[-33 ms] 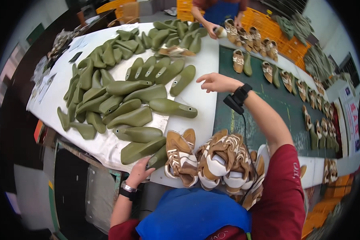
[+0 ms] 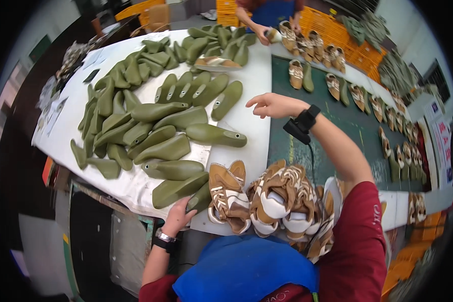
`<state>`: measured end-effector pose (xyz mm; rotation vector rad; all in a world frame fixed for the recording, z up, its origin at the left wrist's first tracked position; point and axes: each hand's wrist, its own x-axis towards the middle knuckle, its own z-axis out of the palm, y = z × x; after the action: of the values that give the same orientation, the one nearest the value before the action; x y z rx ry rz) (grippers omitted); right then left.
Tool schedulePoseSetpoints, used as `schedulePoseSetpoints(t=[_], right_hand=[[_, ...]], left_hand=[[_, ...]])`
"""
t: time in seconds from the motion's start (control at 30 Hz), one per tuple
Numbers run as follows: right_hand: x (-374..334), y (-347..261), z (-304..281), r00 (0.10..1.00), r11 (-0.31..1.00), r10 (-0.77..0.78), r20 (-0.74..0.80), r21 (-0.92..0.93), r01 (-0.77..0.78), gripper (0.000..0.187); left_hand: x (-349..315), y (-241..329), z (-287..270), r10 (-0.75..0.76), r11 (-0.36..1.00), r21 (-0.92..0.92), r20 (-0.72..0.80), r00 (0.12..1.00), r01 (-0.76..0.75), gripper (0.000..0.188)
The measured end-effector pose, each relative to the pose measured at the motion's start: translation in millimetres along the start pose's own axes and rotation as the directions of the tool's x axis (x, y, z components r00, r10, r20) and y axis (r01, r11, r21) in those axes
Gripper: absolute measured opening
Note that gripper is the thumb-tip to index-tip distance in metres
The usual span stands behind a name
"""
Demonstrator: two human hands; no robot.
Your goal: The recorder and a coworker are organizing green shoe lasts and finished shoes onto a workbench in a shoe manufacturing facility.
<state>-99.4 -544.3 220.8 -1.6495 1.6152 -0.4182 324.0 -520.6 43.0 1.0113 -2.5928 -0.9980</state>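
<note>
Over the white table [image 2: 259, 68], my right hand [image 2: 277, 106] hovers with fingers stretched and slightly bent, nothing in them. The nearest thing to its fingertips is an upright-lying green shoe last [image 2: 228, 100], a small gap away. At the near edge, my left hand [image 2: 177, 216] has its thumb and fingers around the end of another green last [image 2: 201, 198]; part of its grip is hidden. Tan and white sneakers [image 2: 227, 199] lie just right of that last, with more sneakers [image 2: 282, 194] bunched beside them. Many green lasts [image 2: 171, 147] cover the table's left side.
A green mat [image 2: 327, 136] lies to the right, with sneakers and lasts lined along its far and right sides. Across the table, a person's hand [image 2: 261, 34] holds a shoe. Orange crates [image 2: 332, 38] stand behind. A black cable runs from my right wrist device [image 2: 302, 123].
The whole view has shifted slightly, and my right hand has sunk a little. My left hand stays on the same last.
</note>
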Motion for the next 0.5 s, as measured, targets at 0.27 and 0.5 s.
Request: schedulePoseSetpoints(t=[0.27,0.5], right_hand=[[-191.4,-88.9,30.1,0.979,0.949,0.095,-0.180,-0.282,-0.144,0.033],[-352.4,-118.8,138.9,0.716,0.938,0.321,-0.620,0.104,-0.330,0.037]], left_hand=[[25.4,-0.3,20.5,0.095,0.994,0.065,-0.082,0.992,-0.090,0.051],[44.6,-23.2,-0.2,-0.045,0.972,-0.228,0.075,0.996,0.061,0.040]])
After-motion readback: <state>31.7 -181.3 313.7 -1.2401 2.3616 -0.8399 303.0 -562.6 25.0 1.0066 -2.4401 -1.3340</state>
